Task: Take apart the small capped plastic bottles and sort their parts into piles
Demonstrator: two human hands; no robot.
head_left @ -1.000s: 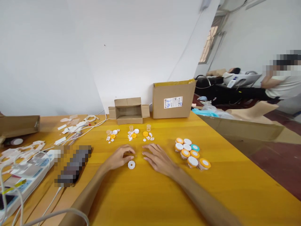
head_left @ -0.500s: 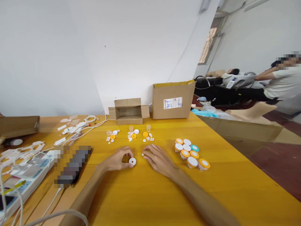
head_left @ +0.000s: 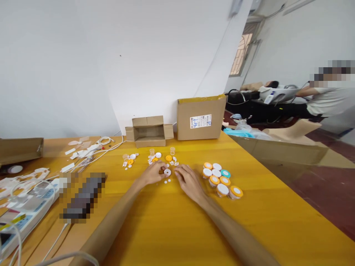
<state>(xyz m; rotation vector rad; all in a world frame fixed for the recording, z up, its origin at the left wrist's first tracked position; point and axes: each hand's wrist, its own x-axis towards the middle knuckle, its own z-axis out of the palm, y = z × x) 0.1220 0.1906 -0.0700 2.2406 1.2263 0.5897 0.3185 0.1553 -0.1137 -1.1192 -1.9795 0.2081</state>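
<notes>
Left hand, thumb and fingertips closed on the left rim of a white disc; the disc lay just right of these fingertips, its round outline giving no long axis; the right hand, fingers loosely bent, was slightly farther from it on the right, and whether it grasped anything could not be told; small white pieces lay near of the disc; lidded tubs, contents indistinct, stood right on the counter; an open carton stood far.
</notes>
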